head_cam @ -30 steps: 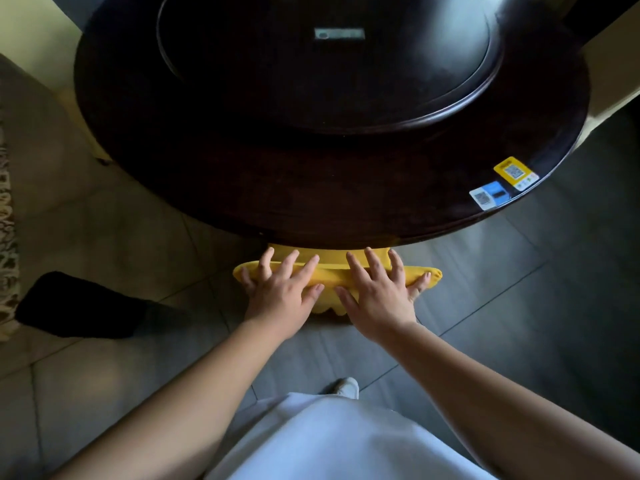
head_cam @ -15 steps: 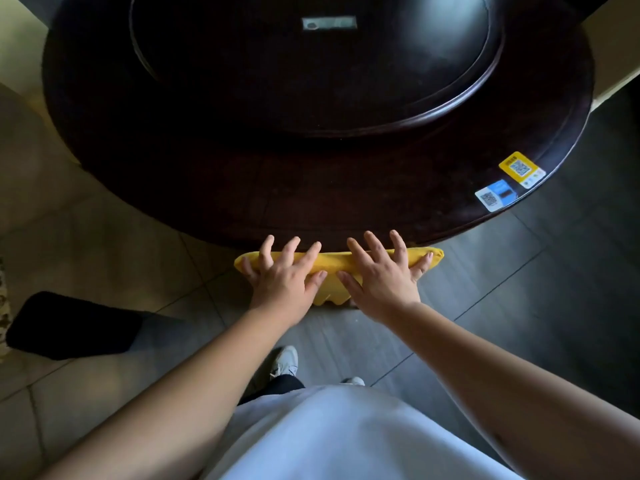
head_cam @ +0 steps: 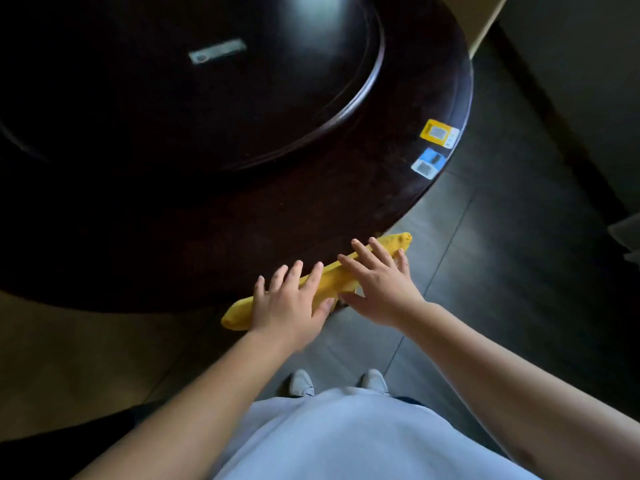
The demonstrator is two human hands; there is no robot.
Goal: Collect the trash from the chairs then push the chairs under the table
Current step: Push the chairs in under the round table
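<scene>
Only the top rail of a yellow-covered chair back (head_cam: 334,279) shows, lying right against the rim of the round dark wooden table (head_cam: 242,230); the seat is hidden beneath the tabletop. My left hand (head_cam: 289,303) rests flat on the left half of the rail, fingers spread. My right hand (head_cam: 377,282) lies on the right half with fingers spread, its palm seeming slightly lifted. Neither hand grips anything. No trash is in sight.
A large dark turntable (head_cam: 194,81) sits on the table. Yellow and blue stickers (head_cam: 434,147) are stuck near the right rim. Dark tiled floor (head_cam: 512,271) spreads to the right, a pale object (head_cam: 628,237) at the right edge. My two white shoes (head_cam: 339,381) stand below.
The chair back has gone further in, now tight to the table rim. The view has swung left, so the rail looks slanted. My feet now stand side by side.
</scene>
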